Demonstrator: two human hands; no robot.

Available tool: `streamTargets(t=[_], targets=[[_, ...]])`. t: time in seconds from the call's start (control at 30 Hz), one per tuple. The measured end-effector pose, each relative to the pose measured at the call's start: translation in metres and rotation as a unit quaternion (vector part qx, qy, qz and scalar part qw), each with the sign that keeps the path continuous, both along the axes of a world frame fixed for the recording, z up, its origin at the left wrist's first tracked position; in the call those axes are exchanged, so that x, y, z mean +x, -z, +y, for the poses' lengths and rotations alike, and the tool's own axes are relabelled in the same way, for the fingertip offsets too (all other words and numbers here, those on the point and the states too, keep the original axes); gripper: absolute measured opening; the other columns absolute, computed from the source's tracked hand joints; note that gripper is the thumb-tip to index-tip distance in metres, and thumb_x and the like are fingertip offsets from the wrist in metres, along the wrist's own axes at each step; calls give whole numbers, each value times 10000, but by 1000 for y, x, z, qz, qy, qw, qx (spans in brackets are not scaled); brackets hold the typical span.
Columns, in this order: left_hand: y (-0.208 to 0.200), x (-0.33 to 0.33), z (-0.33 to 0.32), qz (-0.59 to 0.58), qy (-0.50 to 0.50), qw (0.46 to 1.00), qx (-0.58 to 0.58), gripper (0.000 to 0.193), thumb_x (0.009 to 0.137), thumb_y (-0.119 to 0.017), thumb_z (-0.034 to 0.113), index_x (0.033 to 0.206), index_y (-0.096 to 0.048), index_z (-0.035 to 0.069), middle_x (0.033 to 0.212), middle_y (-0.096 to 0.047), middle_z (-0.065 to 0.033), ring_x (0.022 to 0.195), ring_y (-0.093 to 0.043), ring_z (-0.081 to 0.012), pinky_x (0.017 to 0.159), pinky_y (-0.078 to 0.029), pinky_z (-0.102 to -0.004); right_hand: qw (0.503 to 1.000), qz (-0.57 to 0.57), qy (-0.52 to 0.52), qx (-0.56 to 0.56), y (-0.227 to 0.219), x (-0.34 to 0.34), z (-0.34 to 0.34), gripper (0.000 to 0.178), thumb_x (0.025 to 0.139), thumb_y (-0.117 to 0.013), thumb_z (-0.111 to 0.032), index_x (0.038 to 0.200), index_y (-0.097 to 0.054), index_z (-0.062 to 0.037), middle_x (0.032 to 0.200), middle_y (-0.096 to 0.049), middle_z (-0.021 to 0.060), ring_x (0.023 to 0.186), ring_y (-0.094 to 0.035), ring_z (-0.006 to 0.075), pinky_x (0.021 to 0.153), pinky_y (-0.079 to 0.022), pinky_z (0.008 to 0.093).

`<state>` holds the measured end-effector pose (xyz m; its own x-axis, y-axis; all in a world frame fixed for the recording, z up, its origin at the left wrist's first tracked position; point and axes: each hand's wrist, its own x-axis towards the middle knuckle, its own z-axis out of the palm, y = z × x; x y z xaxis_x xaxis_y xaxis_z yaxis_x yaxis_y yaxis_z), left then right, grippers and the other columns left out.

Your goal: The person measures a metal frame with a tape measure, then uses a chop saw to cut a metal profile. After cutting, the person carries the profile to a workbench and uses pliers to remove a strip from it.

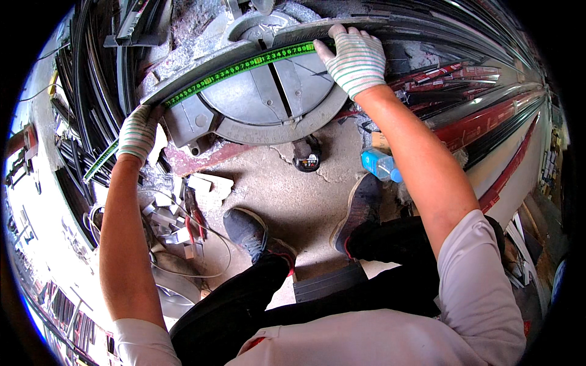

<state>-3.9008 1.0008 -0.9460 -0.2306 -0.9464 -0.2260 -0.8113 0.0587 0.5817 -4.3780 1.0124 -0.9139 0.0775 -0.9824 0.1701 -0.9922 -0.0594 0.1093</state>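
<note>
Two gloved hands flank a green tape-measure blade point(235, 69) that arcs across the mitre saw table point(235, 94), upper centre of the frame. The left hand point(138, 133), upper left, is curled closed around it; the right hand point(359, 58) is partly open, thumb by the blade, any grip hidden. It should handle light and springy, apt to buckle; pinch it flat near both ends.
</note>
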Motion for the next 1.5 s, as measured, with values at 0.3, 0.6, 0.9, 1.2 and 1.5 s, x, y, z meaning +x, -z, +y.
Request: streamTargets(t=[0.3, 0.6, 0.9, 1.2, 1.5], targets=[[1, 1, 0, -22, 7, 1000, -16, 287, 1004, -601, 271, 1131, -681, 26, 1006, -707, -222, 881, -643, -398, 837, -499, -397, 998, -38, -32, -46, 1, -11, 6, 502, 872, -668, -537, 1124, -686, -104, 1059, -673, 161, 1034, -630, 357, 967, -466, 493], [0, 1, 1, -31, 8, 999, -20, 274, 1005, -594, 257, 1137, -685, 34, 1004, -703, -226, 897, -645, -413, 837, -502, -397, 991, -68, -73, -85, -9, -21, 9, 503, 850, -714, -480, 1157, -690, -82, 1152, -647, 158, 1113, -587, 354, 1031, -429, 489], [-12, -9, 1, -28, 4, 1000, 4, 288, 1008, -593, 274, 1152, -690, 45, 1030, -708, -214, 907, -657, -377, 855, -496, -386, 953, -238, -80, -169, -76, -40, -15, 434, 962, -609, -452, 1100, -678, -47, 1104, -668, 214, 1043, -617, 401, 951, -475, 454], [-21, -15, 3, -67, -3, 998, 9, 296, 1007, -594, 280, 1140, -690, 34, 1020, -710, -209, 903, -655, -373, 852, -495, -391, 975, -134, -108, -139, -124, -34, -23, 566, 915, -639, -537, 1185, -673, -41, 1139, -663, 227, 1078, -630, 384, 985, -490, 419], [-2, -1, 2, 19, -14, 1000, 15, 255, 1006, -611, 241, 1135, -696, 38, 988, -728, -162, 817, -601, -251, 856, -487, -357, 989, -103, 4, 109, -44, -38, 29, 810, 784, -769, -526, 1406, -526, -67, 1414, -493, 242, 1300, -495, 398, 1107, -418, 460]])
